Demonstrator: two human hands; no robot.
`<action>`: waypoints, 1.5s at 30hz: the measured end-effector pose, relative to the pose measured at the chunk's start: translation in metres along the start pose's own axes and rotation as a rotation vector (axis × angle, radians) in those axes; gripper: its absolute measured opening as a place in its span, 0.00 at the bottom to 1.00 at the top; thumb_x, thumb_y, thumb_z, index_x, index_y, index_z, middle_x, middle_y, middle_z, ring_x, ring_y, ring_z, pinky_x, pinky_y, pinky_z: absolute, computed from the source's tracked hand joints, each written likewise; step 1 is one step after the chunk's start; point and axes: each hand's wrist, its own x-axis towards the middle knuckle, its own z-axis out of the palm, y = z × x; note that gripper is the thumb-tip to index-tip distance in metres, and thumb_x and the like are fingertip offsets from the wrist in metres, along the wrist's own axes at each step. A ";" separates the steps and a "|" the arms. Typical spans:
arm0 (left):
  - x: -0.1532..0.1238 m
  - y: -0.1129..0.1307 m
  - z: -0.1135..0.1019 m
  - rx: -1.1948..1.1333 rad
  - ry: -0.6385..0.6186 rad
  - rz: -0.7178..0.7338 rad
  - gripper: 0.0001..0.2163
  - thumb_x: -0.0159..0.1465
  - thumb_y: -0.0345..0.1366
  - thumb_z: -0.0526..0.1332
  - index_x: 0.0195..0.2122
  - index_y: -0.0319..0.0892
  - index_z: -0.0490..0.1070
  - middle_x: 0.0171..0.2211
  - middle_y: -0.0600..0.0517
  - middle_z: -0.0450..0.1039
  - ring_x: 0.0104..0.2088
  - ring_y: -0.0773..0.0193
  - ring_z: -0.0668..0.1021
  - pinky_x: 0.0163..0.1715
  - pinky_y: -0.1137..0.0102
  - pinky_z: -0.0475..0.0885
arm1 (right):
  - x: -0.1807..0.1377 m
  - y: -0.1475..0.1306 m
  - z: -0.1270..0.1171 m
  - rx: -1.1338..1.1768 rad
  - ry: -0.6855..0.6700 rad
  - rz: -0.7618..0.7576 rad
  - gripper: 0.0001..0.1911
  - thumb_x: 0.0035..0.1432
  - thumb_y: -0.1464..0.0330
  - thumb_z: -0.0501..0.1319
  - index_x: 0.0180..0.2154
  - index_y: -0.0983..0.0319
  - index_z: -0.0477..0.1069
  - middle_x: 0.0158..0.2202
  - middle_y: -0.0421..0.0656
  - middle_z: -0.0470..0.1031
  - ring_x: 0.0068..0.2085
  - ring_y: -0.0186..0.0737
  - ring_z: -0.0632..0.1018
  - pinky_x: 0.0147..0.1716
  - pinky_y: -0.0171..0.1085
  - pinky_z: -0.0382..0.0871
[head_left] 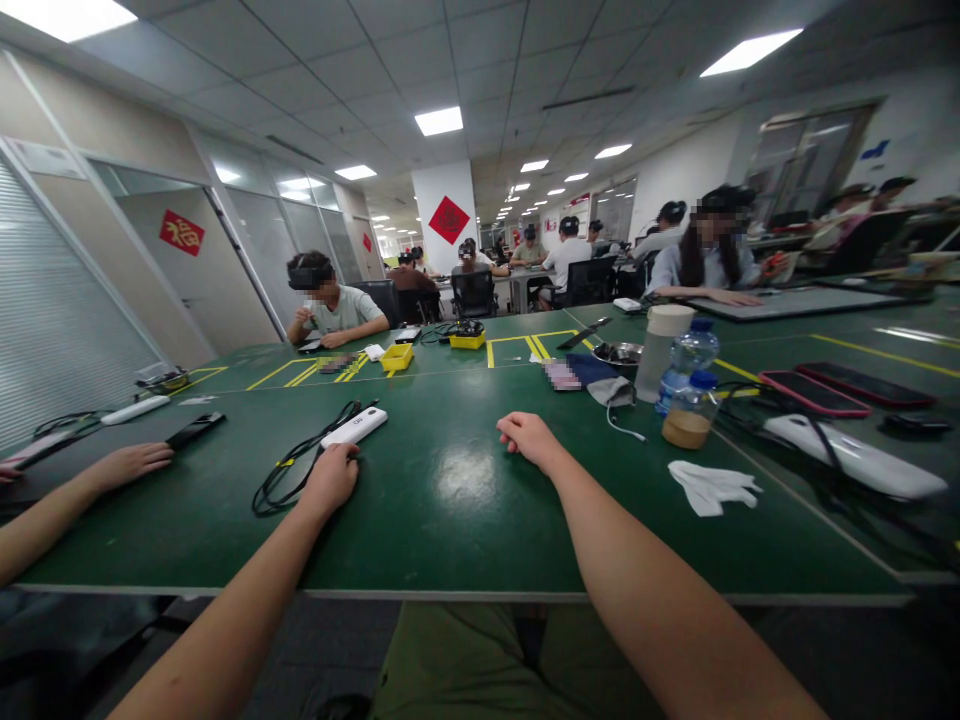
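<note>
My left hand (331,478) lies on the green table with its fingers curled at the near end of a white power bank (361,424). The fingers cover that end, and their tips are partly hidden. A loop of black cable (279,484) with a yellow tag lies just left of the power bank. My right hand (529,438) rests on the tabletop in a loose fist, its fingers folded in and nothing visible inside. Bare table (442,530) separates the two hands.
A co-worker's hand (135,465) rests by a dark flat panel (196,430) at left. On the right stand a bottle with brown liquid (688,420) and a pale tumbler (660,350), near a white glove (709,487). Yellow trays (397,358) and a metal bowl (618,355) lie farther back.
</note>
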 end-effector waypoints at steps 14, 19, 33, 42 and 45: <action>0.019 0.189 0.046 -0.100 -0.122 0.267 0.24 0.64 0.47 0.47 0.53 0.36 0.64 0.56 0.39 0.62 0.58 0.51 0.63 0.57 0.63 0.55 | 0.003 0.005 0.002 0.046 0.045 0.019 0.10 0.53 0.64 0.56 0.27 0.64 0.69 0.22 0.40 0.73 0.18 0.29 0.70 0.18 0.29 0.62; 0.008 0.263 0.057 -0.216 -0.084 0.504 0.20 0.66 0.40 0.45 0.52 0.35 0.66 0.51 0.40 0.67 0.55 0.54 0.65 0.56 0.63 0.54 | 0.007 0.010 -0.004 -0.078 0.191 0.016 0.09 0.52 0.66 0.55 0.31 0.63 0.71 0.24 0.41 0.74 0.23 0.35 0.73 0.23 0.32 0.65; 0.007 0.250 0.057 -0.311 -0.070 0.348 0.13 0.61 0.28 0.50 0.40 0.39 0.73 0.38 0.43 0.69 0.40 0.59 0.71 0.42 0.68 0.65 | -0.003 0.005 -0.004 -0.559 0.099 -0.014 0.09 0.50 0.73 0.57 0.33 0.61 0.75 0.34 0.43 0.77 0.35 0.37 0.75 0.36 0.33 0.63; 0.018 0.248 0.059 -0.351 -0.063 0.336 0.12 0.59 0.25 0.53 0.39 0.41 0.73 0.37 0.47 0.73 0.39 0.61 0.73 0.42 0.69 0.65 | -0.005 0.003 0.000 -0.719 0.063 -0.013 0.10 0.50 0.72 0.58 0.36 0.61 0.75 0.37 0.46 0.73 0.37 0.39 0.74 0.36 0.34 0.62; 0.017 0.249 0.057 -0.318 -0.054 0.329 0.12 0.60 0.27 0.52 0.37 0.42 0.74 0.37 0.46 0.72 0.39 0.61 0.73 0.43 0.68 0.65 | -0.006 0.001 0.001 -0.828 0.099 0.030 0.09 0.52 0.69 0.57 0.34 0.61 0.75 0.38 0.48 0.72 0.37 0.41 0.73 0.35 0.35 0.61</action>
